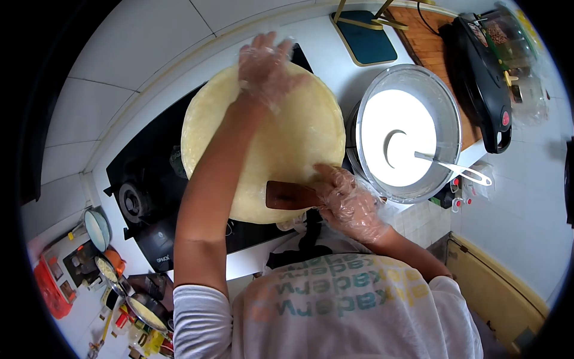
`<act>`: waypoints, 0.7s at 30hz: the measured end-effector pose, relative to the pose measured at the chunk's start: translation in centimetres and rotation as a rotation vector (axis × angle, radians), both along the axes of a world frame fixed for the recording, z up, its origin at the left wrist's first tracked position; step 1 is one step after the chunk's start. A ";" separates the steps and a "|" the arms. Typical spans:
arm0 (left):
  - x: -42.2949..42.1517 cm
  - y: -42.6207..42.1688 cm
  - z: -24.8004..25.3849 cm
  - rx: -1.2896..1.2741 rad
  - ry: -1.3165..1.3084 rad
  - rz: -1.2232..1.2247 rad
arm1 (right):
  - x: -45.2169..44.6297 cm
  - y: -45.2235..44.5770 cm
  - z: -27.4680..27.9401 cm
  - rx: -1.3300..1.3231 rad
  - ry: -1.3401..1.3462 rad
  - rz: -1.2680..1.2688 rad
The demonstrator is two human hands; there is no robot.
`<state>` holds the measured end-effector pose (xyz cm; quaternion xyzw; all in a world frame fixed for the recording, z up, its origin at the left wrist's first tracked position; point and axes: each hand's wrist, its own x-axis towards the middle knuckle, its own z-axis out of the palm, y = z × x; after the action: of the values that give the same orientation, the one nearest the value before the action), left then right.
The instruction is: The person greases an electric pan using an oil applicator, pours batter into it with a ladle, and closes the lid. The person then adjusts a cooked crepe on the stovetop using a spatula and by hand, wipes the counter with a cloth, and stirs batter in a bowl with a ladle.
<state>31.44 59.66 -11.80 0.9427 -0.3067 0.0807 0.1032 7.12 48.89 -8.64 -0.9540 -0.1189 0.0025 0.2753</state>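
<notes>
A large, round, pale yellow crepe (pixel 287 137) lies spread over a round cooking surface on the black stove. My left hand (pixel 266 69), in a clear plastic glove, is over its far edge with fingers stretched out, holding nothing that I can see. Near the crepe's front right edge, my gloved right hand (pixel 353 206) grips a flat brown scraper (pixel 287 195), whose blade rests at the crepe's near side. To the right stands a big clear bowl (pixel 451 119) of white batter (pixel 391 113), with a white-handled ladle (pixel 466 172) in it.
A black electric appliance (pixel 478 84) sits on a wooden board (pixel 423 42) at the upper right. Behind the bowl is a dark green board (pixel 365 39). At left are a stove burner (pixel 133 201) and, lower down, pans (pixel 146 312) of food and bottles.
</notes>
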 end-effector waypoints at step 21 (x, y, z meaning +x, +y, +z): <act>-2.8 9.3 -0.5 0.016 -0.108 -0.099 | 0.5 -0.8 1.3 0.070 -0.078 -0.063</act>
<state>28.69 69.01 -12.34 0.9215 -0.3586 0.1239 0.0827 7.59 48.04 -7.34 -0.9464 -0.0997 -0.0477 0.3034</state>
